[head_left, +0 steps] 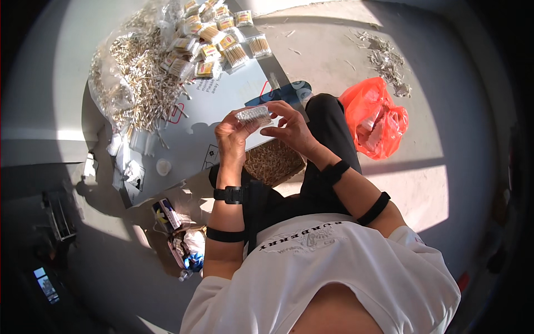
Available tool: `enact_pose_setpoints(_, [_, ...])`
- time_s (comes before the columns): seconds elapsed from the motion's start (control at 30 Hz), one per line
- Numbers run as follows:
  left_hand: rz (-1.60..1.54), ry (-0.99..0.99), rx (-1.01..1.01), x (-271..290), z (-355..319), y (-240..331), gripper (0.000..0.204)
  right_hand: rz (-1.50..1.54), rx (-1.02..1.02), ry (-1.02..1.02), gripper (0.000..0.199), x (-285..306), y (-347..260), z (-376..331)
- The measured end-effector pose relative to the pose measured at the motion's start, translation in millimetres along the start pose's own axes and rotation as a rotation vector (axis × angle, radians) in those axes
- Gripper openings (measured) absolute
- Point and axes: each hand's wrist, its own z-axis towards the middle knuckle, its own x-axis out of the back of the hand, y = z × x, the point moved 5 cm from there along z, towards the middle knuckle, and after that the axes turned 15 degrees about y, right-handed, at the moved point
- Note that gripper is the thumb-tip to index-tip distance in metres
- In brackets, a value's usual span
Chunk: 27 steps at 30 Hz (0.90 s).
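The person sits on the floor (334, 50) and holds a small clear pack (253, 115) of cotton swabs up in front of them. The left hand (232, 135) has a closed grip on the pack's left end. The right hand (289, 128) pinches the pack's right end with its fingertips (271, 106). Just under the pack lies a brown tray (274, 162) full of swabs, by the knee. Past the pack lies a white board (222, 100) on the floor. At the far end of the board sits a heap of loose swabs (139, 78) and a bunch of filled packs (217, 39). To the right of the pack, next to the leg, sits an orange bag (375, 117).
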Motion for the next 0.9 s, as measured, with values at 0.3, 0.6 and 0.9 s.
enact_pose_setpoints(0.3, [0.268,-0.104,-0.511,-17,-24,50,0.033,0.333,-0.075,-0.030,0.025,-2,-4,-1])
enact_pose_setpoints(0.6, [0.376,-0.191,-0.762,-29,-31,74,0.033,0.540,-0.093,-0.041,0.028,-8,-5,0])
enact_pose_setpoints(0.9, [0.366,-0.193,-0.748,-28,-33,75,0.033,0.452,-0.096,-0.061,0.030,-12,-12,0])
